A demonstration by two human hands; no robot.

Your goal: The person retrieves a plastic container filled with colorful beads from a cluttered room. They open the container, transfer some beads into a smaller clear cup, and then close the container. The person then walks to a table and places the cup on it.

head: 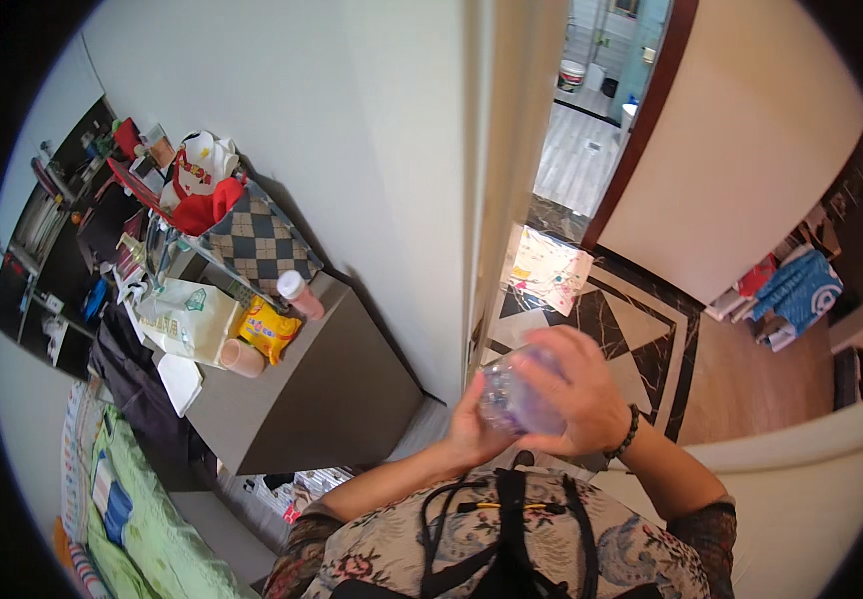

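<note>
Both of my hands are around a clear, faintly purple container (503, 393) in front of my body, near the door frame. My left hand (469, 430) supports it from the left and below. My right hand (577, 389), with a dark beaded bracelet at the wrist, grips its lilac end, which may be a lid; motion blur hides the details. On the grey desk (304, 374) to the left stand a pink bottle with a white cap (300, 296), a pink cup (242, 358), a yellow packet (270, 329) and a white paper bag (188, 318).
A checkered bag (259, 243) and stacked items crowd the desk's far side. Below left is a bed with a green cover (139, 494). A doorway opens onto a patterned tile floor with a mat (551, 269). A blue bag (798, 292) lies at the right.
</note>
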